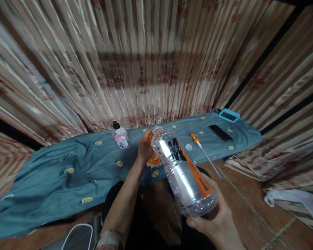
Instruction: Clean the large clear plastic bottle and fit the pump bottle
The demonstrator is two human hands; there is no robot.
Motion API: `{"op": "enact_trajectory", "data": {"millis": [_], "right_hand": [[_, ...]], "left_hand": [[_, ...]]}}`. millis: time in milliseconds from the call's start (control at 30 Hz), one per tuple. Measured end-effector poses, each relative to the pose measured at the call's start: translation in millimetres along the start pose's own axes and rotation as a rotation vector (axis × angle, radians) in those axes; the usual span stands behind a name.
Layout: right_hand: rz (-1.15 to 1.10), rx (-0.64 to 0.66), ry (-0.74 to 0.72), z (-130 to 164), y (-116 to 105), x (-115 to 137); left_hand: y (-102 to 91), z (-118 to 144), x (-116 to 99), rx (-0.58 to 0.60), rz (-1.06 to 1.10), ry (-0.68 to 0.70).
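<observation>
A large clear plastic bottle [179, 170] with a silver and orange label slants across the middle, its base toward me and its neck pointing up and left. My right hand [214, 215] grips it around the base. At the bottle's neck, my left hand [145, 147] is closed on an orange thing that the bottle and fingers mostly hide. Below that hand shows an orange and white item [154, 159], partly covered, so its kind is unclear. An orange pump head [195, 139] with a long tube lies to the right, beside a small white round disc [188, 147].
On the blue-green patterned cloth [52, 177] stands a small clear bottle [120, 136] with a black cap and pink label. A dark phone [220, 133] and a blue-framed clock-like device [229, 115] are at the right. Striped curtains [151, 69] surround the surface.
</observation>
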State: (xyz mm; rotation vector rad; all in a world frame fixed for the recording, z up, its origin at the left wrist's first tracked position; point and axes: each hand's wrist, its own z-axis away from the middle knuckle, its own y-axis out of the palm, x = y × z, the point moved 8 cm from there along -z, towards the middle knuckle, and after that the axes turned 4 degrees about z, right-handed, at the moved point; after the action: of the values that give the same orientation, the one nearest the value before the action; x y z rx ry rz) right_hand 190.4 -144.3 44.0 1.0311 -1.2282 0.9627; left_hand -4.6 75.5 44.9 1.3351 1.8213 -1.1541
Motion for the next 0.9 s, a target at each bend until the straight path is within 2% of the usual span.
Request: {"op": "enact_trajectory", "data": {"millis": [900], "right_hand": [[0.028,-0.018,0.007,0.3,-0.9,-0.8]], "left_hand": [[-1.2,0.7,-0.9,-0.012,0.016,-0.023]]}}
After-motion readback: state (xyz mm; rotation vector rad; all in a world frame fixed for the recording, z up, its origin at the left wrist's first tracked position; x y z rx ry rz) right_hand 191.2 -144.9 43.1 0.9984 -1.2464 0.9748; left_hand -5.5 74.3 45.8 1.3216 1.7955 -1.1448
